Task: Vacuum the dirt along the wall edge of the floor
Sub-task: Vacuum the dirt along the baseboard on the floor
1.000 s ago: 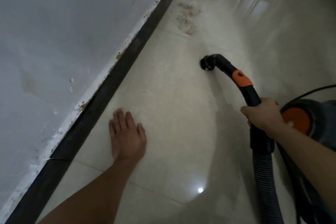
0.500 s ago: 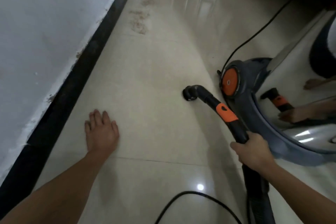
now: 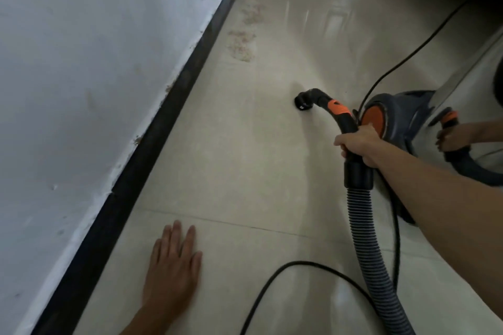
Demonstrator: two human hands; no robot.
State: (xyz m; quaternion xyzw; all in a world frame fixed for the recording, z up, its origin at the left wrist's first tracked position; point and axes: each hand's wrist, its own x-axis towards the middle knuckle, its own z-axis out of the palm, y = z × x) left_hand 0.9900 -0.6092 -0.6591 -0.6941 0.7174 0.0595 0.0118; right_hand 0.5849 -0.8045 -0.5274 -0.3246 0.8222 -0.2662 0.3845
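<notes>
Dirt (image 3: 241, 45) not yet vacuumed, upper centre beside baseboard (image 3: 174, 95). Nozzle (image 3: 301, 103) mid-frame, well short of it. Right hand (image 3: 359, 144) wrapped round hose handle (image 3: 344, 124); left hand (image 3: 171, 275) flat on floor (image 3: 231, 171), fingers straight. Judged: main patch left.

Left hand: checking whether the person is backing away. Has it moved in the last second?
Yes. The left hand has come back across the grout line, toward the person; before, it lay beyond it.
</notes>
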